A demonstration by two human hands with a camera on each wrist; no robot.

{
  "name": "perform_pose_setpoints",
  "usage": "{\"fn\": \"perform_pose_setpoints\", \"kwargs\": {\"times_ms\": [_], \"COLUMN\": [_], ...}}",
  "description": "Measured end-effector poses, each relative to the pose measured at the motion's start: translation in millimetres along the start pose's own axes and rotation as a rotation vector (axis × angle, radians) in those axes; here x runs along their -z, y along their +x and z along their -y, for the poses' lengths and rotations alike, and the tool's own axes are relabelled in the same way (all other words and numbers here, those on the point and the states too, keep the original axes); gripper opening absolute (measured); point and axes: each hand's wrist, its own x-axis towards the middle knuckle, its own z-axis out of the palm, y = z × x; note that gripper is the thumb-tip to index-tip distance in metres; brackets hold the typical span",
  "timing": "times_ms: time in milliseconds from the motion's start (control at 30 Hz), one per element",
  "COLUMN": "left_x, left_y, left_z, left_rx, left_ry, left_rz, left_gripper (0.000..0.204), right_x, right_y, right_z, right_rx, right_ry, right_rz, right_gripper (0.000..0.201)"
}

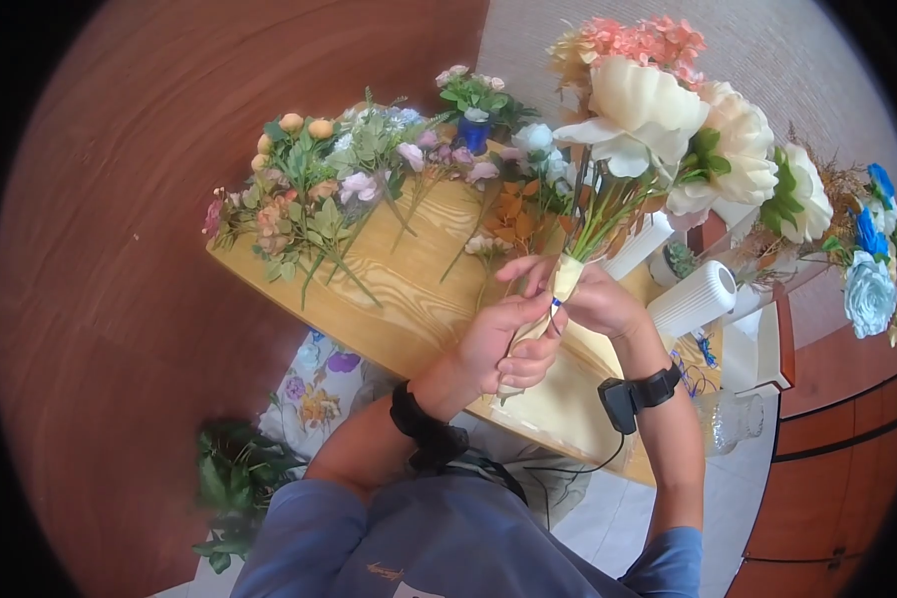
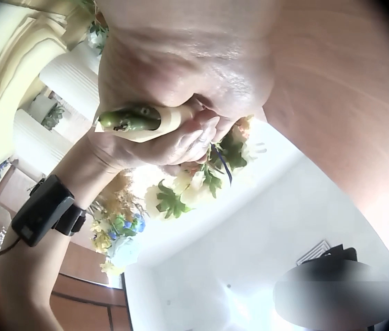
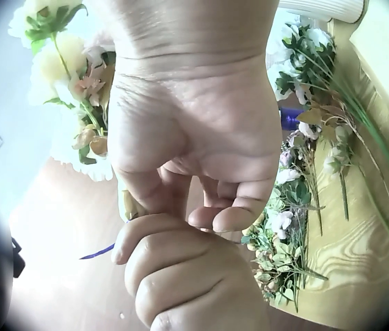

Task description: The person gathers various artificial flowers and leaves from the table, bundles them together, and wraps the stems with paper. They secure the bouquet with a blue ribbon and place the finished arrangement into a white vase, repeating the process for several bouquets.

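Note:
My left hand [image 1: 513,344] grips the lower stems of an artificial flower bouquet [image 1: 648,115], fingers curled round a cream paper wrap [image 1: 566,274]. Large cream blooms and a coral flower cluster top the bouquet, which leans up and right. A thin blue tie [image 1: 556,301] circles the wrap just above the left hand, and its loose end [image 3: 98,253] sticks out in the right wrist view. My right hand [image 1: 605,299] reaches round the far side of the wrap at the tie, fingers bent about it. Cut green stem ends [image 2: 129,118] poke from the wrap's bottom in the left wrist view.
Loose artificial flower stems [image 1: 319,199] lie across the wooden table [image 1: 419,269]. A blue pot of flowers [image 1: 473,135] stands at the back. White ribbed vases [image 1: 693,299], cream paper sheets [image 1: 568,399] and a glass vase [image 1: 733,424] are at the right, near blue flowers [image 1: 870,289].

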Motion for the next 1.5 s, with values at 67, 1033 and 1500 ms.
{"fn": "perform_pose_setpoints", "kwargs": {"times_ms": [67,1033,1500], "left_x": [-0.1,46.8,68.6], "left_y": [-0.3,3.2,-5.5], "left_z": [0.3,19.2,22.3], "left_rx": [-0.001,-0.648,-0.508], "left_ry": [-0.022,0.701,0.592], "left_rz": [0.003,-0.809,-0.886], "left_gripper": [0.037,0.028,0.023], "right_x": [1.4,-12.1,-1.3], "right_y": [-3.3,-4.1,0.3], "right_z": [-6.5,-31.4,-56.9], "right_rx": [0.02,-0.078,-0.14], "right_ry": [-0.044,-0.037,-0.725], "right_rz": [-0.057,-0.472,-0.39], "right_gripper": [0.019,0.02,0.018]}}
